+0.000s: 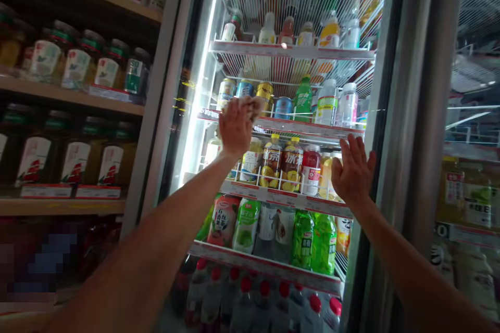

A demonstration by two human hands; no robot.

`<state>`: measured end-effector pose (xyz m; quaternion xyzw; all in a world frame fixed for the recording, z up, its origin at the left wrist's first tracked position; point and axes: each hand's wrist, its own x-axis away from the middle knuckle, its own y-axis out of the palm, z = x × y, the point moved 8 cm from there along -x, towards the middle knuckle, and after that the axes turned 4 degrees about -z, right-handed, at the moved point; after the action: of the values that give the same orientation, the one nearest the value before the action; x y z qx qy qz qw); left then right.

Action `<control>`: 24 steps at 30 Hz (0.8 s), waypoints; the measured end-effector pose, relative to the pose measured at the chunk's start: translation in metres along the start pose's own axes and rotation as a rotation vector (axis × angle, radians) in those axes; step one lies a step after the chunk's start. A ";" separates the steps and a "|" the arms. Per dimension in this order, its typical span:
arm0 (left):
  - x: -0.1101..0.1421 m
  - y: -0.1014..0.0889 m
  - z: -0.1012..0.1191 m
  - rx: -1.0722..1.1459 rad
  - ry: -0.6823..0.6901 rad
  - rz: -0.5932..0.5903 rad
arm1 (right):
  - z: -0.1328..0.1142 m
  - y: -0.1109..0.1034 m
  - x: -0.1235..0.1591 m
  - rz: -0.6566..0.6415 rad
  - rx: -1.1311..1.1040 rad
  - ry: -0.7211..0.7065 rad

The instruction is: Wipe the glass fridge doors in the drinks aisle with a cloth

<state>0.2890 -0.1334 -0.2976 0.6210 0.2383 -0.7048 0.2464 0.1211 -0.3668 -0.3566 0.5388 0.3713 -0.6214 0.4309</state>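
My left hand (236, 127) is raised in front of the glass door (294, 164) of a lit drinks cooler, level with a shelf of cans. A pale, crumpled cloth (255, 106) shows at its fingers, pressed between hand and glass. To the right, my right hand (353, 170) is open, its fingers spread toward the glass near the door's right side; whether the whole palm touches cannot be seen. Behind the glass stand gold cans (265, 94), a green bottle (303, 98), brown tea bottles (271, 161) and a dark red bottle (311, 170).
Wooden shelves (70, 94) with rows of jars stand to the left. A metal frame (424, 130) borders the cooler's right side, with another drinks cabinet (472, 192) beyond it. Large green bottles (324, 243) and red-capped bottles (263, 299) fill the lower shelves.
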 end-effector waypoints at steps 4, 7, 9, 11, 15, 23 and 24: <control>0.006 -0.013 -0.038 -0.027 -0.202 0.077 | -0.001 -0.001 -0.002 0.003 -0.001 0.002; 0.027 0.000 0.011 -0.012 0.067 0.035 | -0.012 -0.001 -0.009 0.022 -0.009 -0.037; 0.047 0.013 0.056 0.005 0.349 -0.029 | -0.022 0.001 -0.017 0.030 -0.021 -0.067; 0.064 0.020 0.083 0.013 0.543 -0.076 | -0.031 0.005 -0.023 0.022 -0.022 -0.074; 0.055 0.012 0.047 0.009 0.460 -0.087 | -0.035 0.013 -0.027 -0.002 -0.008 -0.063; 0.021 -0.029 -0.089 -0.025 -0.287 0.147 | -0.035 0.013 -0.025 0.002 -0.002 -0.042; 0.023 -0.025 -0.078 -0.026 -0.251 0.127 | -0.036 0.013 -0.025 -0.001 -0.002 -0.043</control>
<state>0.3298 -0.0654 -0.3290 0.5386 0.1752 -0.7568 0.3263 0.1467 -0.3346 -0.3373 0.5248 0.3626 -0.6326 0.4392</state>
